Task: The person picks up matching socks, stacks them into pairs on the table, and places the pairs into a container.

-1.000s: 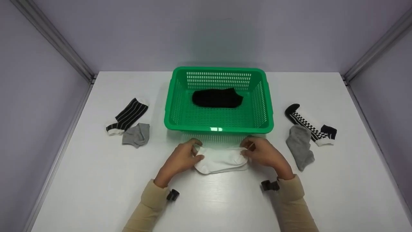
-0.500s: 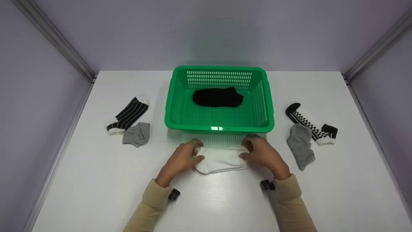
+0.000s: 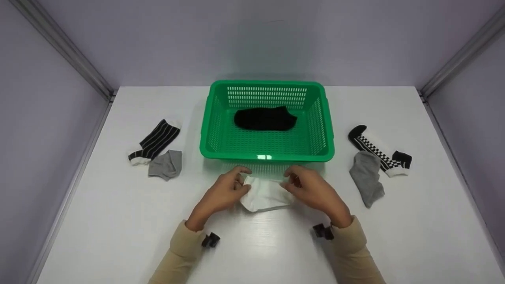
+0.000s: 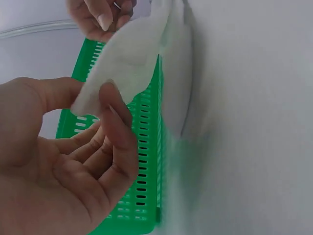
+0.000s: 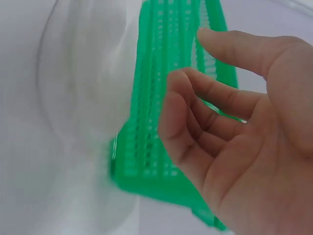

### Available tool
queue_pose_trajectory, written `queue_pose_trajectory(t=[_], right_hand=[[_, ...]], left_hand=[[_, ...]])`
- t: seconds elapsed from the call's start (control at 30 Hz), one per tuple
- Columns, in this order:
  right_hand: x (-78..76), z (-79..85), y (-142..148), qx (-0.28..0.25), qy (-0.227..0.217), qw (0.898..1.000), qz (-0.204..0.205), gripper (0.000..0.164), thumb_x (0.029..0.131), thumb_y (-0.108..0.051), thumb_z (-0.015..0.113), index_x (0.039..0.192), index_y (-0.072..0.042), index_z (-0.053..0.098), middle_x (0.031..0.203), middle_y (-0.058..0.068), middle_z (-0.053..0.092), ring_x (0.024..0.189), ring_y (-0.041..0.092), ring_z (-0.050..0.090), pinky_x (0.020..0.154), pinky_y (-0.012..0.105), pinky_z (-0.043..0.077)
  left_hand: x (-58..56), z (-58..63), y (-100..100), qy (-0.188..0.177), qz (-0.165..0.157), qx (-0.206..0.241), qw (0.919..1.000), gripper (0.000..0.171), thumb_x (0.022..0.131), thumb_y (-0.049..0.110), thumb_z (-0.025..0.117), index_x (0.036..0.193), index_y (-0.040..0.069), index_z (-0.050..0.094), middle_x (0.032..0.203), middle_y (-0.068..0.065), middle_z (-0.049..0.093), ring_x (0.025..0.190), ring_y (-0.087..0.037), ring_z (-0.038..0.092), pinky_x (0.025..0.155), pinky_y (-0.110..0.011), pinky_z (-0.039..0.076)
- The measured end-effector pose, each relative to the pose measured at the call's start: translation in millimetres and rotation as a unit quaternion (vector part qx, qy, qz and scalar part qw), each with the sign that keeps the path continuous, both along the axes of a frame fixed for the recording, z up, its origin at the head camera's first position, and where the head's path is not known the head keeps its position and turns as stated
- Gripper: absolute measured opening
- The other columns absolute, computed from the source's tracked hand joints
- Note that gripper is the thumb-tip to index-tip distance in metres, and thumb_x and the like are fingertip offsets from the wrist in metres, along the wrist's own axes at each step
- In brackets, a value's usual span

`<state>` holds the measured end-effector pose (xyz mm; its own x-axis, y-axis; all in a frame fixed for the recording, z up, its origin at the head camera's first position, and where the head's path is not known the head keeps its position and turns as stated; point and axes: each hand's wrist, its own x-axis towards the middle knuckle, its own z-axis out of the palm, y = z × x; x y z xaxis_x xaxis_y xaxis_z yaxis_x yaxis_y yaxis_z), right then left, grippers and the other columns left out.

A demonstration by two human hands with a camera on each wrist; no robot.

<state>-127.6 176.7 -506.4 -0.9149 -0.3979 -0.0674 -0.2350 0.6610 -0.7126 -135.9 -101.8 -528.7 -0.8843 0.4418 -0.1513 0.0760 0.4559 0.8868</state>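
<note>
A pair of white socks (image 3: 265, 197) lies stacked on the table just in front of the green basket (image 3: 236, 156). My left hand (image 3: 221, 194) pinches the left end of the upper sock between thumb and fingertips. In the left wrist view that raised cloth (image 4: 129, 56) arches above the lower sock (image 4: 177, 93). At the other end, my right hand (image 3: 315, 193) hovers with bent fingers close to the socks. The right wrist view shows its thumb (image 5: 230, 46) apart from its fingers, with no cloth between them.
Inside the basket lies a black sock bundle (image 3: 265, 119). On the left are a black striped sock (image 3: 159, 138) and a grey sock (image 3: 166, 165). To the right, a checkered sock (image 3: 375, 150) lies beside another grey sock (image 3: 367, 177). Walls enclose the white table (image 3: 118, 236).
My right hand has come off the socks' right end and shifted left. My left hand keeps its pinch, and the upper sock's left end has risen slightly.
</note>
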Motion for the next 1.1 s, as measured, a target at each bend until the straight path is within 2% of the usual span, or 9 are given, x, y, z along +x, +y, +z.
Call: queue_pose_trajectory(t=[0.17, 0.37, 0.57, 0.67, 0.8, 0.87, 0.93, 1.0, 1.1], right_hand=[[9.8, 3.0, -22, -0.016, -0.024, 0.999, 0.045, 0.027, 0.104, -0.032, 0.067, 0.117, -0.008, 0.071, 0.106, 0.003, 0.076, 0.096, 0.015, 0.07, 0.086, 0.036, 0.059], [10.6, 1.6, -27, -0.059, -0.059, 0.995, 0.047, 0.042, 0.106, -0.04, 0.062, 0.129, -0.005, 0.066, 0.12, 0.008, 0.076, 0.109, 0.023, 0.074, 0.095, 0.045, 0.06], [7.1, -3.6, -20, -0.047, -0.06, 0.996, 0.035, 0.039, 0.106, -0.036, 0.063, 0.126, -0.003, 0.069, 0.119, 0.01, 0.076, 0.109, 0.026, 0.073, 0.096, 0.048, 0.06], [6.2, -6.8, -17, -0.035, -0.064, 0.997, 0.033, 0.035, 0.105, -0.035, 0.065, 0.122, -0.004, 0.071, 0.115, 0.009, 0.077, 0.106, 0.024, 0.073, 0.094, 0.047, 0.06], [7.2, -7.7, -20, -0.049, -0.089, 0.994, 0.049, 0.05, 0.103, -0.044, 0.067, 0.133, -0.004, 0.065, 0.116, 0.007, 0.077, 0.108, 0.023, 0.073, 0.094, 0.045, 0.06], [8.0, -6.7, -22, -0.075, -0.116, 0.989, 0.06, 0.063, 0.101, -0.048, 0.068, 0.145, -0.004, 0.057, 0.122, 0.008, 0.075, 0.113, 0.023, 0.073, 0.097, 0.044, 0.059], [8.7, -5.6, -23, -0.119, -0.16, 0.978, 0.066, 0.07, 0.101, -0.047, 0.068, 0.154, -0.006, 0.047, 0.132, 0.011, 0.07, 0.121, 0.026, 0.07, 0.101, 0.044, 0.059], [8.8, -4.1, -24, -0.163, -0.199, 0.964, 0.066, 0.074, 0.103, -0.045, 0.067, 0.16, -0.008, 0.039, 0.141, 0.015, 0.064, 0.129, 0.03, 0.065, 0.104, 0.045, 0.058], [7.4, -2.3, -26, -0.212, -0.238, 0.946, 0.051, 0.069, 0.104, -0.043, 0.065, 0.161, -0.014, 0.039, 0.154, 0.012, 0.054, 0.141, 0.031, 0.055, 0.11, 0.05, 0.053]], left_hand=[[0.4, 0.4, 3, -0.018, -0.001, 0.035, 0.9992, 0.045, 0.104, 0.014, 0.062, 0.147, 0.004, 0.052, 0.098, -0.008, 0.065, 0.078, -0.012, 0.058, 0.071, -0.026, 0.049], [1.2, 3.2, 3, -0.026, 0.0, 0.061, 0.9978, 0.044, 0.105, 0.012, 0.06, 0.147, 0.004, 0.051, 0.096, -0.006, 0.063, 0.073, -0.01, 0.053, 0.067, -0.022, 0.046], [1.5, -2.9, 2, -0.017, 0.009, 0.014, 0.9997, 0.04, 0.105, 0.013, 0.059, 0.144, 0.003, 0.054, 0.101, -0.012, 0.069, 0.082, -0.014, 0.06, 0.073, -0.029, 0.05], [1.6, -5.0, 2, -0.026, 0.012, 0.0, 0.9996, 0.04, 0.105, 0.015, 0.059, 0.143, 0.004, 0.055, 0.105, -0.012, 0.069, 0.089, -0.015, 0.064, 0.077, -0.03, 0.052], [2.8, 0.3, 3, -0.061, 0.008, 0.051, 0.9968, 0.042, 0.105, 0.016, 0.059, 0.146, 0.008, 0.053, 0.108, -0.012, 0.069, 0.089, -0.016, 0.066, 0.077, -0.03, 0.052], [3.8, 6.0, 4, -0.073, -0.001, 0.082, 0.994, 0.044, 0.106, 0.017, 0.059, 0.148, 0.009, 0.051, 0.108, -0.011, 0.07, 0.089, -0.015, 0.066, 0.081, -0.032, 0.052], [4.7, 11.1, 5, -0.078, -0.016, 0.109, 0.9908, 0.045, 0.107, 0.016, 0.058, 0.15, 0.009, 0.049, 0.109, -0.011, 0.072, 0.091, -0.014, 0.067, 0.085, -0.036, 0.054], [5.5, 14.7, 7, -0.076, -0.031, 0.124, 0.9889, 0.044, 0.109, 0.017, 0.056, 0.151, 0.009, 0.047, 0.113, -0.011, 0.074, 0.097, -0.014, 0.068, 0.092, -0.04, 0.056], [6.6, 18.0, 8, -0.074, -0.043, 0.15, 0.985, 0.04, 0.111, 0.017, 0.053, 0.15, 0.01, 0.047, 0.123, -0.013, 0.075, 0.109, -0.017, 0.072, 0.098, -0.042, 0.057]])
